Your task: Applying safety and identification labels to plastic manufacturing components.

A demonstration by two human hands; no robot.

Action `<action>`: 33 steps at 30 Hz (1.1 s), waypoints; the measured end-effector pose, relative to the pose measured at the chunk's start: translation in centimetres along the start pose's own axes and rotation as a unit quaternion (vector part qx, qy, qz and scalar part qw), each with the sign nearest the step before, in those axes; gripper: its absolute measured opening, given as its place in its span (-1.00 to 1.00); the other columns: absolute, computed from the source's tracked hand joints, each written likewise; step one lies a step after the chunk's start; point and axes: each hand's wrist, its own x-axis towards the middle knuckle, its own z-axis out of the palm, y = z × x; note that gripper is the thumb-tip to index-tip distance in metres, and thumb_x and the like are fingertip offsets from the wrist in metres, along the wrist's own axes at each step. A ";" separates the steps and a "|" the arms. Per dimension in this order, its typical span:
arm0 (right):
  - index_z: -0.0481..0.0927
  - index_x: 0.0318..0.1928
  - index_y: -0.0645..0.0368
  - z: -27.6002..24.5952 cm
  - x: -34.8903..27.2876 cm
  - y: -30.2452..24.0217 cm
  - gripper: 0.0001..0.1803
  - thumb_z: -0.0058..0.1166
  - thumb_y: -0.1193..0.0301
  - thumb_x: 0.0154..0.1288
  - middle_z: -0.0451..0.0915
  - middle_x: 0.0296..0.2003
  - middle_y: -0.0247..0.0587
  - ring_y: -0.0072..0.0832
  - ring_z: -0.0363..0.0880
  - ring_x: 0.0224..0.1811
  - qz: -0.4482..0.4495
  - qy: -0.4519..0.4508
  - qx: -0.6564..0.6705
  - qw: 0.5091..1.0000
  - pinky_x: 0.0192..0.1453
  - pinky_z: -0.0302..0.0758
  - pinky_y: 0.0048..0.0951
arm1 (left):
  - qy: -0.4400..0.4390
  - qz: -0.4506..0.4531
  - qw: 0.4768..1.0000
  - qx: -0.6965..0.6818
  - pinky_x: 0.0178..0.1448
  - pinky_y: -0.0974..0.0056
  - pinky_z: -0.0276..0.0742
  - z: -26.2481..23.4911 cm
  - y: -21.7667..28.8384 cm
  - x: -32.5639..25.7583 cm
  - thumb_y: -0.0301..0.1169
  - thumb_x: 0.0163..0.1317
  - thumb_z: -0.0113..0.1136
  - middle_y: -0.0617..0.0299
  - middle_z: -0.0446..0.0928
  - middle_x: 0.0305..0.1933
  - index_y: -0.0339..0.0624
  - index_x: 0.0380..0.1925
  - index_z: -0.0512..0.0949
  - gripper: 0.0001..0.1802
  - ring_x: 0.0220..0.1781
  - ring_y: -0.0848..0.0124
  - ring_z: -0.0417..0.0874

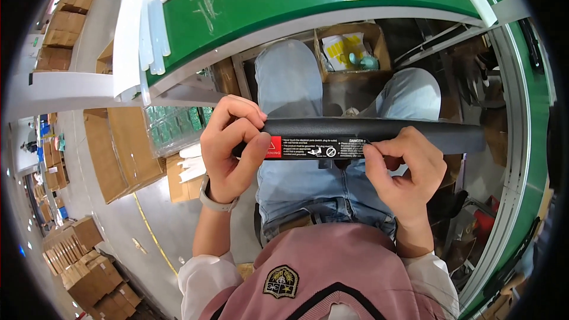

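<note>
A long black bar lies level across my lap, over my blue jeans. A black label strip with a red patch and small white print runs along its near face. My left hand wraps around the bar's left end, thumb pressing on the red patch. My right hand pinches the label's right end against the bar with thumb and forefinger. The bar's right end sticks out free past my right hand.
A green curved conveyor table runs ahead and down the right side. White plastic strips lie on its left end. An open cardboard box with yellow packets sits under it. Cardboard boxes and a tray of green boards stand at left.
</note>
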 end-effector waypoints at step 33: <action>0.52 -0.56 0.20 0.3 0.4 0.7 -0.79 0.32 0.66 -0.16 0.32 -0.70 -0.36 -0.56 0.24 -0.74 -0.009 -0.044 -0.025 0.999 -0.65 0.12 -0.54 | -0.026 -0.003 1.000 0.009 -0.03 0.18 0.47 -0.5 -1.5 -0.3 -0.57 -0.12 0.34 0.06 0.48 -0.24 -0.12 -0.65 0.23 -0.62 -0.15 0.20 0.52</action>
